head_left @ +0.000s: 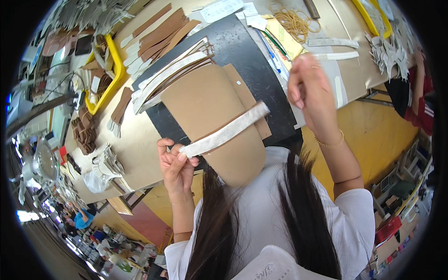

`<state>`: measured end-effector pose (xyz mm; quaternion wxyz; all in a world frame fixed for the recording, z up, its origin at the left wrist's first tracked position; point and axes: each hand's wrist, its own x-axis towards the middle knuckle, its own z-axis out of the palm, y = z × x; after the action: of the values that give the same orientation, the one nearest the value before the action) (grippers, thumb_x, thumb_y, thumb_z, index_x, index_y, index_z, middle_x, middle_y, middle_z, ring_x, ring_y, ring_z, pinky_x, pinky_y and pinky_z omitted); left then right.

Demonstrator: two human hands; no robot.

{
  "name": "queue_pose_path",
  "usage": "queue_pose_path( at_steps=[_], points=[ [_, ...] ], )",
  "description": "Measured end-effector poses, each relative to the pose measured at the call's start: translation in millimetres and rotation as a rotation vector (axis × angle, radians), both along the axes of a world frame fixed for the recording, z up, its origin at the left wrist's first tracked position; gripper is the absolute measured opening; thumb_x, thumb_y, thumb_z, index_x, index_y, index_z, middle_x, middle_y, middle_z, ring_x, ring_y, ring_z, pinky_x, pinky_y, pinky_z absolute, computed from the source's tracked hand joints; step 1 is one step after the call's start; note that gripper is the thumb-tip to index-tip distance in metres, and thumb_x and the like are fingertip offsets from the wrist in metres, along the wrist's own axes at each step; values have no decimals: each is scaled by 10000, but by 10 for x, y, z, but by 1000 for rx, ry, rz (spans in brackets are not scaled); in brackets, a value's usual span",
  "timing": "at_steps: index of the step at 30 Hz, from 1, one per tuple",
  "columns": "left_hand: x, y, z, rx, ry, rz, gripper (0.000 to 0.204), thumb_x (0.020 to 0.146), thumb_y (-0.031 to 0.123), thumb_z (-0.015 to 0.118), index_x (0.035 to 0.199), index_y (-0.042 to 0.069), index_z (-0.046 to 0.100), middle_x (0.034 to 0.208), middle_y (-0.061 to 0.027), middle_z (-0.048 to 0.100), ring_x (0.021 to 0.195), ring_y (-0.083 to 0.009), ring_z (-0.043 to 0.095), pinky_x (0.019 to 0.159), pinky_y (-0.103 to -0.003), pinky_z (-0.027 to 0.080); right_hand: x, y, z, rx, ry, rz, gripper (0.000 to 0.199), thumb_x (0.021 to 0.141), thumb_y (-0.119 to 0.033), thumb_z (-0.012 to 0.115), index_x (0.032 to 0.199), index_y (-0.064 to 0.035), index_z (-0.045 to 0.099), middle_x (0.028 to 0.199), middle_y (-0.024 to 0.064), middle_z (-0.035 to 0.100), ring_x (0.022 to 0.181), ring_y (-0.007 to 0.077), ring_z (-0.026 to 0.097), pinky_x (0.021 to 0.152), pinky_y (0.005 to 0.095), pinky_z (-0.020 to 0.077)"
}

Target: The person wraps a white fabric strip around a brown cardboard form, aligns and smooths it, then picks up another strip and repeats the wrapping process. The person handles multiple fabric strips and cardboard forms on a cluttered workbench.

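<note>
My left hand (176, 167) pinches one end of a strip (228, 132) with a white face and brown edges. The strip slants across a tan round-ended board (210, 102), its far end lying over the board's right side. The board's rounded end juts toward me past the table's edge. Raised to the right of it, away from the strip, is my right hand (311, 88). Its fingers are bent and blurred, so whether they hold anything does not show. Beyond the board lies a stack of similar white-and-brown strips (179, 70). Beneath it all is a black mat (224, 42).
Brown strips (163, 32) lie in rows at the far left. A yellow tray (112, 70) of pieces stands left. Pens (275, 53), a yellow paper pad (285, 39) and rubber bands (294, 23) lie far right. Another person's arm (417, 84) shows at the right rim.
</note>
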<state>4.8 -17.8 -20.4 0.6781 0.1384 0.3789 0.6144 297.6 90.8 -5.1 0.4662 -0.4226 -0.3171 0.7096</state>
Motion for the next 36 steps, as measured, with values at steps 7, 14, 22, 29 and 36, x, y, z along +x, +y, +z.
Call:
queue_pose_path(
  at_steps=[7,14,22,29,36],
  points=[
    [174,-17,197,-1,23,146,371,836,-83,582,1131,36,390,857,-161,649,737,-223,667,656,-302,568,-890,-452,603,1268,-811,563,597,838,-461,580,1207,3,509,1281,179,506,1275,322,432,1075,476,308],
    [181,-11,17,-11,20,78,393,849,-81,575,1133,81,356,846,-169,646,724,-224,669,634,-306,564,-640,-366,319,1213,-735,735,602,857,-417,589,1244,30,477,1384,220,429,1324,339,379,1104,470,278],
    [139,1,-79,10,-71,27,366,855,-76,565,1109,81,353,834,-158,643,703,-231,662,632,-320,566,-340,-620,-336,695,-433,425,645,953,-382,477,1399,30,261,1493,196,284,1377,353,288,1117,401,243],
    [63,-2,-117,12,-62,-22,371,840,-64,591,1149,34,410,841,-162,645,701,-230,660,630,-330,566,-243,-544,-358,266,-353,430,713,976,-482,362,1448,11,155,1393,208,422,1267,316,448,1058,352,320],
    [-269,181,112,318,271,-240,153,815,-13,645,967,-10,623,833,-194,651,634,-259,660,590,-346,567,424,70,-257,332,-1000,-15,235,910,-102,573,1121,-18,634,1087,106,666,984,204,627,859,303,481]
  ],
)
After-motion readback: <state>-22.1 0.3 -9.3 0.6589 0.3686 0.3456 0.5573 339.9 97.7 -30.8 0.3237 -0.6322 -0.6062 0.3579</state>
